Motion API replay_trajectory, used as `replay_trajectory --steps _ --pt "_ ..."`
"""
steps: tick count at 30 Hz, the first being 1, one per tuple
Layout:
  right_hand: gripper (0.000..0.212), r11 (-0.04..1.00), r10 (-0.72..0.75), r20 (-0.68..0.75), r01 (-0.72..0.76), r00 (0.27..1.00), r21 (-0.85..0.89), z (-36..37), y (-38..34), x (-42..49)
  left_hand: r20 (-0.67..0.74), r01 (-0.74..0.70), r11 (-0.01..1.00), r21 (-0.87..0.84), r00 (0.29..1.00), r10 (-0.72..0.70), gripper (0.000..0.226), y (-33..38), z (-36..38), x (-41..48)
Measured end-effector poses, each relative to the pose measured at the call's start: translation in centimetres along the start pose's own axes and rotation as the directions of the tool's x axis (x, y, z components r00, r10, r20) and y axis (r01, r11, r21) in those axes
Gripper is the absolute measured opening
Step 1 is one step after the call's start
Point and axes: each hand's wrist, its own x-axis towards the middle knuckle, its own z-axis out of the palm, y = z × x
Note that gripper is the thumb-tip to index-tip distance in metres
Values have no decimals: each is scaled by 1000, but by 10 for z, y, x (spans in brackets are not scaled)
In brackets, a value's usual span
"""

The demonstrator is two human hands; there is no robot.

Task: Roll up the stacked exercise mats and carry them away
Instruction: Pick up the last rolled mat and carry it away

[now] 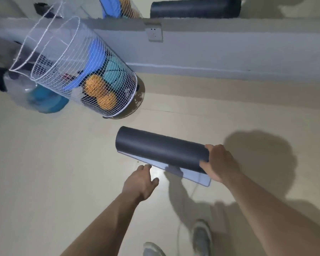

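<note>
**One end held, tail hanging loose**

The main risk we see is the roll coming undone. Our right grip [220, 163] is wrapped round the right end of the dark grey rolled foam exercise mat [161, 146], with the fingers curled over its rim. The opposite end, the one nearer the tall white wire-mesh basket [50, 43], has nothing under it. Held from one end like this, the roll could sag, or its inner turns could slide out toward the basket.

The second worry is the pale blue-grey tail flap [196, 177]. It hangs free beneath the roll, on the side away from the basket. Left untucked, it could brush a leg as we walk and unwind the mat.

Our left grip [140, 182] is open, its fingers relaxed and holding nothing, just short of the flap's edge. We judge it is coming in to steady the load. If it takes the flap alone and not the body of the roll, it would pull the layers apart.

The mat is matte charcoal outside and lighter on its inner face, wound into a fairly even cylinder. It appears lifted off the cream floor [44, 163], well apart from the basket and on our side of it. We expect it to be light and springy, and inclined to unroll.
</note>
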Motion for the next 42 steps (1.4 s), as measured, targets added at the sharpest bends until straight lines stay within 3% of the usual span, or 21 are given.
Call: replay_trajectory --steps 2,4,8,13,17,22,24,27,30,34,36,42 --pt "25 991 85 15 -86 996 101 22 13 2 30 -35 997 62 999 33 62 1 1 18" --pt "51 976 152 17 -153 988 157 47 30 9 20 -72 993 88 997 71 59 6 6 40" --pt "64 925 294 52 -298 954 234 98 69 23 -67 -140 990 23 988 141 53 17 31 84" --pt "55 790 492 55 -472 869 392 165 103 27 -81 -215 955 205 968 236 59 10 81 135" --pt "62 782 521 -27 -465 853 415 214 111 41 -57 -421 823 382 878 476 70 -1 114 171" --pt "84 775 559 -206 -418 803 473 258 115 96 -106 -512 611 604 708 699 79 -12 134 224" --pt "89 767 586 -304 -395 751 505 267 119 119 -163 -546 592 593 639 752 81 -2 144 245" --pt "84 764 614 -494 -308 616 567 271 122 148 -209 -584 591 557 590 780 75 31 162 269" --pt "79 714 676 -490 -323 551 622 274 135 170 -223 -626 557 546 532 817 61 55 179 287" --pt "85 665 717 -488 -277 498 694 287 136 186 -248 -638 496 589 441 862 66 48 193 303" --pt "91 625 755 -473 -282 454 728 290 123 190 -286 -625 514 587 434 854 68 31 193 306" --pt "97 617 763 -470 -283 444 734 307 72 197 -586 -375 850 371 616 527 72 -90 141 320"
